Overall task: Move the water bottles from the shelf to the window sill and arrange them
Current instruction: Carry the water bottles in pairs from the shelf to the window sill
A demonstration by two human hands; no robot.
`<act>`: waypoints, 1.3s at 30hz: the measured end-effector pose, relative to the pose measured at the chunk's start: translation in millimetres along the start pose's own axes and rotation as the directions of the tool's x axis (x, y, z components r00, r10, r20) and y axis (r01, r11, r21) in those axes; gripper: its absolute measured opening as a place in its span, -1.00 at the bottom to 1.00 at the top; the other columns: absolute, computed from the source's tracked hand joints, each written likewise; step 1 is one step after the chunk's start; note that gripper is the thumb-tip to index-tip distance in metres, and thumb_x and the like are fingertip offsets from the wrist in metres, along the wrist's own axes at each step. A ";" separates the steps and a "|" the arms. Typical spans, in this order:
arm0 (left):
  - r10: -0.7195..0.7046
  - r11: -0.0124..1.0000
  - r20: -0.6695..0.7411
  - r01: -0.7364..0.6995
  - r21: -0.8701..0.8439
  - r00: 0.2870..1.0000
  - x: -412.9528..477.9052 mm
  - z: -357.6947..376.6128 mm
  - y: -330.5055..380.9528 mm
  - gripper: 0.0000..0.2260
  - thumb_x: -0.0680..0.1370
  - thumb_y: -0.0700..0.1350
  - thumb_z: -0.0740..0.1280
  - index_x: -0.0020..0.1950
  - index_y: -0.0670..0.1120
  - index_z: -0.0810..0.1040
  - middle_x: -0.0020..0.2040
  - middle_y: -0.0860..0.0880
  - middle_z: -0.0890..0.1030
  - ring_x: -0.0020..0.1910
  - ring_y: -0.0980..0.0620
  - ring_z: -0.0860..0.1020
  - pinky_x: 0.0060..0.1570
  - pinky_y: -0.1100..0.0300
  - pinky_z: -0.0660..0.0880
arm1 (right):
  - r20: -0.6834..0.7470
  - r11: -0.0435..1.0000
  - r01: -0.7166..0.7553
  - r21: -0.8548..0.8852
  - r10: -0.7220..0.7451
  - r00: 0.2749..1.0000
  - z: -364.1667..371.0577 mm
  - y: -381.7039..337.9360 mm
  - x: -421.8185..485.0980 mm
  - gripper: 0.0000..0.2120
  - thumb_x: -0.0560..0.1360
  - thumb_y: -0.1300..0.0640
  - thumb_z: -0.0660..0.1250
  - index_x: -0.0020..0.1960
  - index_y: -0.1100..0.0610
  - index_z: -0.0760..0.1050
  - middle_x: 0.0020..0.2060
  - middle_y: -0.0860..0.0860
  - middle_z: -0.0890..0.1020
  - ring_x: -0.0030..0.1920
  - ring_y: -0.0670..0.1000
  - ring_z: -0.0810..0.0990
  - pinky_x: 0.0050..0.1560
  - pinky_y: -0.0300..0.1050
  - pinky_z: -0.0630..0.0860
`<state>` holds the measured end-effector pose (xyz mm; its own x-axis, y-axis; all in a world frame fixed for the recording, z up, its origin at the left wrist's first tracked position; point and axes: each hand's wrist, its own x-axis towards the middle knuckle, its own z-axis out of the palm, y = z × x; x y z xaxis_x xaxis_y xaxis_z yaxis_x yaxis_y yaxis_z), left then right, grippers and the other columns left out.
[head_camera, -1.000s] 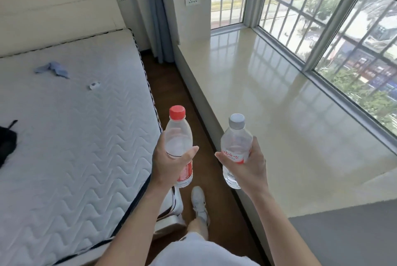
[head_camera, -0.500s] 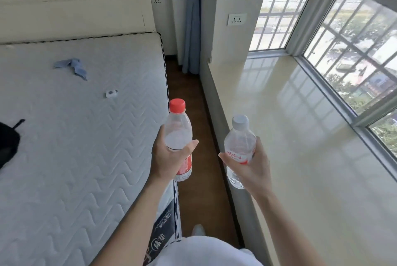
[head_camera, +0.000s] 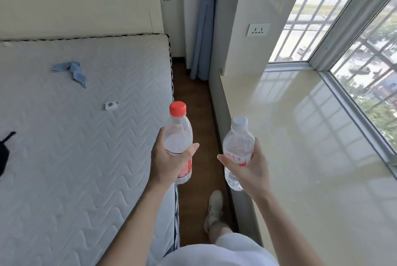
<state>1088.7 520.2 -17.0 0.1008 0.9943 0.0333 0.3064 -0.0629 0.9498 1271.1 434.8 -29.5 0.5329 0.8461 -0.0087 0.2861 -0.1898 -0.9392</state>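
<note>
I hold one bottle in each hand, so that both can go to the sill [head_camera: 311, 136] in one trip. My left hand [head_camera: 167, 162] wraps the red bottle [head_camera: 178, 130] around its middle, thumb in front and fingers behind. This bottle stands upright above the edge of the bed [head_camera: 75, 158]. My right hand [head_camera: 251, 171] closes on the white bottle [head_camera: 237, 141] in the same way, at its label. That bottle is almost upright, in the air just beside the near edge of the sill. I grip at the middle so that each base is free for setting down. Neither bottle touches the sill, which lies to my right under the window [head_camera: 365, 68]. I judge that the white bottle should go down first because it is nearer, and the red bottle must cross the strip of floor [head_camera: 193, 98].
</note>
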 end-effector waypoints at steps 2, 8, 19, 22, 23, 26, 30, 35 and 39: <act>-0.005 1.000 -0.011 0.005 0.003 1.000 29.2 9.6 -0.4 -0.51 0.25 0.15 0.47 0.09 0.32 0.35 0.03 0.33 0.46 0.07 0.26 0.48 -0.02 0.43 0.36 | 0.013 1.000 0.010 0.008 -0.010 1.000 5.5 0.9 32.5 -0.49 0.29 0.03 0.65 0.11 -0.07 0.44 -0.07 -0.12 0.64 -0.07 -0.12 0.64 -0.07 -0.19 0.58; 0.000 1.000 -0.027 0.000 0.005 1.000 140.1 52.1 5.8 -0.50 0.23 0.26 0.46 0.10 0.31 0.37 0.07 0.29 0.48 0.11 0.20 0.49 0.06 0.32 0.41 | 0.038 0.998 0.054 0.032 -0.055 0.998 16.9 0.2 161.0 -0.45 0.29 0.01 0.65 0.16 -0.04 0.43 -0.03 -0.12 0.62 -0.03 -0.16 0.62 -0.11 -0.31 0.56; 0.019 0.999 0.051 -0.020 0.037 0.999 317.8 146.0 40.8 -0.42 0.25 0.17 0.48 0.21 0.26 0.34 0.07 0.33 0.44 0.09 0.23 0.48 0.08 0.30 0.41 | -0.031 0.994 0.085 0.068 -0.084 0.996 4.9 -8.1 358.1 -0.43 0.27 -0.05 0.63 0.17 -0.07 0.44 -0.04 -0.19 0.62 -0.02 -0.15 0.63 -0.08 -0.28 0.57; 0.041 0.998 0.083 -0.045 0.041 0.996 351.7 167.5 44.3 -0.45 0.25 0.17 0.48 0.17 0.32 0.32 0.06 0.35 0.44 0.10 0.31 0.46 0.00 0.42 0.37 | -0.053 0.994 0.065 0.090 -0.060 0.997 0.5 -5.1 391.2 -0.47 0.28 0.00 0.64 0.13 -0.12 0.44 -0.07 -0.20 0.62 -0.03 -0.15 0.63 -0.11 -0.32 0.55; 0.047 0.998 0.100 -0.050 0.036 0.994 362.5 175.2 44.8 -0.45 0.25 0.17 0.49 0.15 0.34 0.32 0.06 0.36 0.45 0.11 0.30 0.47 0.00 0.42 0.37 | -0.065 0.994 0.059 0.096 -0.053 0.996 -1.4 -3.3 401.3 -0.47 0.28 -0.01 0.64 0.12 -0.14 0.43 -0.07 -0.22 0.61 -0.04 -0.15 0.63 -0.11 -0.33 0.55; 0.070 0.997 0.162 -0.073 0.016 0.984 392.8 200.4 45.0 -0.44 0.30 0.10 0.57 0.15 0.35 0.33 0.04 0.47 0.46 0.13 0.38 0.44 -0.02 0.45 0.36 | -0.099 0.995 0.041 0.086 -0.033 0.995 -7.5 2.9 428.3 -0.48 0.30 0.02 0.64 0.11 -0.16 0.42 -0.07 -0.29 0.60 -0.03 -0.15 0.63 -0.11 -0.33 0.57; 0.101 0.995 0.276 -0.099 -0.022 0.956 436.5 238.9 50.0 -0.44 0.34 0.00 0.59 0.11 0.44 0.36 0.04 0.52 0.46 0.11 0.44 0.43 -0.01 0.46 0.34 | -0.173 0.996 -0.024 0.088 0.039 0.984 -19.0 14.2 462.2 -0.49 0.29 0.02 0.64 0.12 -0.09 0.45 -0.10 -0.19 0.62 -0.07 -0.14 0.64 -0.15 -0.34 0.54; 0.155 0.988 0.434 -0.128 -0.091 0.887 498.4 300.7 64.5 -0.50 0.23 0.21 0.50 0.12 0.35 0.44 0.08 0.29 0.56 0.15 0.24 0.50 0.08 0.34 0.41 | -0.333 0.985 -0.128 0.112 0.158 0.929 -40.0 27.0 515.2 -0.54 0.27 0.10 0.65 0.02 -0.03 0.44 -0.17 -0.20 0.62 -0.15 -0.13 0.63 -0.19 -0.31 0.52; 0.243 0.969 0.606 -0.216 -0.119 0.757 548.9 352.6 85.0 -0.44 0.26 0.09 0.58 0.07 0.52 0.39 0.06 0.50 0.49 0.15 0.45 0.43 0.07 0.56 0.30 | -0.502 0.967 -0.185 0.174 0.249 0.828 -56.0 27.1 556.2 -0.54 0.26 0.11 0.66 0.00 -0.01 0.45 -0.18 -0.14 0.63 -0.17 -0.13 0.63 -0.19 -0.28 0.55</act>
<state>1503.9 1030.6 -27.6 0.7245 0.6860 0.0678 0.1624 -0.2655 0.9503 1619.8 872.4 -40.6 0.9124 0.4035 -0.0685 0.0393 -0.2530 -0.9667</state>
